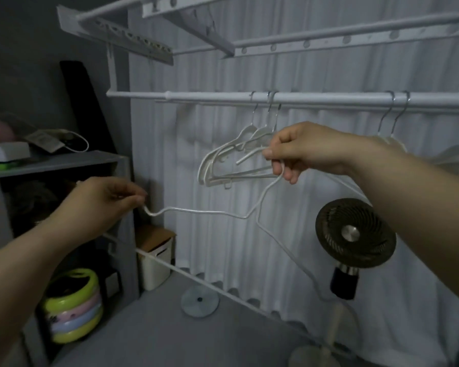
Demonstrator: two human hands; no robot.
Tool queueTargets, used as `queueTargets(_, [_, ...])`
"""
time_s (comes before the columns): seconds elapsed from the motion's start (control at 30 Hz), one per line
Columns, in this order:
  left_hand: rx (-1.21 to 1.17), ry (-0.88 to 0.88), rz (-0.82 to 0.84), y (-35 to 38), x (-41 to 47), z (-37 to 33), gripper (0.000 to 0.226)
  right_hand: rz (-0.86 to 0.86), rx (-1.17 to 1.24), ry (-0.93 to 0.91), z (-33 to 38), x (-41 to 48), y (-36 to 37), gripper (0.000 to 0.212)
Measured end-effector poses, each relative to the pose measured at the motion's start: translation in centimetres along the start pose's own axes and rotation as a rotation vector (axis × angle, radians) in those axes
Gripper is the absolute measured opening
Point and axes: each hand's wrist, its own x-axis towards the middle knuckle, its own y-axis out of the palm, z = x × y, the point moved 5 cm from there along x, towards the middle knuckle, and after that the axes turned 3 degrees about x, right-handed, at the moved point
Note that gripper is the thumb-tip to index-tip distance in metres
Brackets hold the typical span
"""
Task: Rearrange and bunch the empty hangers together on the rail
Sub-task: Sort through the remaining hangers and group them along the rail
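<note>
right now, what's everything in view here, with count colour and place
rail: one, white, across the curtain
bunched hangers: three, white, mid rail
other hangers: at least two, pale, right of rail
wire hanger: one, white, held off the rail
fan: one, dark, right
curtain: one, white, behind the rail
shelf unit: one, grey, left
stacked rings: several, yellow-green, pink, blue, floor, lower left
left hand: pinches wire hanger's end
right hand: grips its upper part

Left hand (101, 205) and right hand (300, 152) pinching a wire hanger (204, 211), plastic hangers (231, 157) on the rail (223, 96) — fan (355, 234) below
</note>
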Motion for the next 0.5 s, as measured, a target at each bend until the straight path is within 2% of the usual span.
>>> queueTargets(0.07, [0.022, -0.037, -0.024, -0.2, -0.8, 0.9, 0.009, -0.027, 0.054, -0.005, 1.0, -0.3, 1.6, 0.013])
queueTargets(0.13, [0.03, -0.014, -0.018, 0.2, -1.6, 1.0, 0.014, -0.046, 0.137, -0.004, 1.6, -1.0, 2.8, 0.007])
queueTargets(0.2, [0.004, 0.02, 0.033, 1.1, -2.8, 0.1, 0.015, -0.074, 0.198, 0.01, 1.9, -1.8, 3.7, 0.012])
queueTargets(0.3, [-0.157, 0.03, 0.213, 3.3, -4.6, -1.8, 0.013, -0.147, 0.279, 0.058, 2.4, -3.0, 4.6, 0.009])
queueTargets(0.4, [-0.438, -0.05, 0.451, 5.3, -6.1, -4.1, 0.016, -0.216, 0.375, 0.096, 3.0, -3.9, 5.1, 0.017])
queueTargets(0.5, [-0.559, -0.098, 0.648, 6.4, -7.6, -6.3, 0.018, -0.312, 0.444, 0.101, 3.6, -4.3, 5.0, 0.023])
